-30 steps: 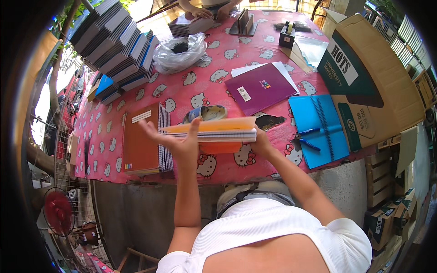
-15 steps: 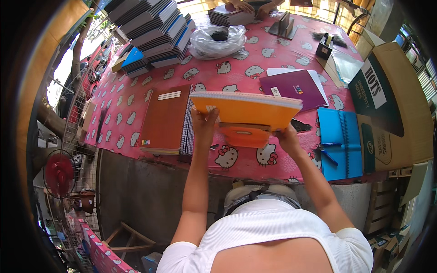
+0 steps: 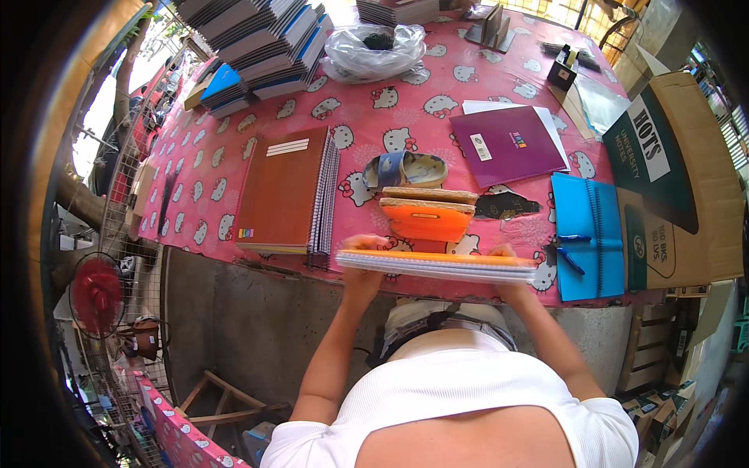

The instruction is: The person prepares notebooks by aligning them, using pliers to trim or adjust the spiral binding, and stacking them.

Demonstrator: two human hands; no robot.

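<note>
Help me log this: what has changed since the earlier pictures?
The orange-covered spiral notebooks moved away from the orange wooden block toward the person, uncovering a blue slipper. The left hand, spread earlier, now grips them; the right hand kept hold. The brown spiral notebooks, purple notebook and open blue notebook stayed put.

Left hand (image 3: 362, 281): gripping, fingers (image 3: 365, 242) bent; its middle hidden from view.
Right hand (image 3: 512, 292): gripping likewise, roughly level with the left hand and well apart from it; its fingertips look blurred.
Left wrist (image 3: 359, 299): nearly in line with the forearm.
Left forearm (image 3: 337, 347): bare, slanting forward and inward from the elbow.
Right forearm (image 3: 550, 331): bare, angled inward more steeply toward the body's midline.
Elbows (image 3: 314, 407): both bent, set wider than the hands.
</note>
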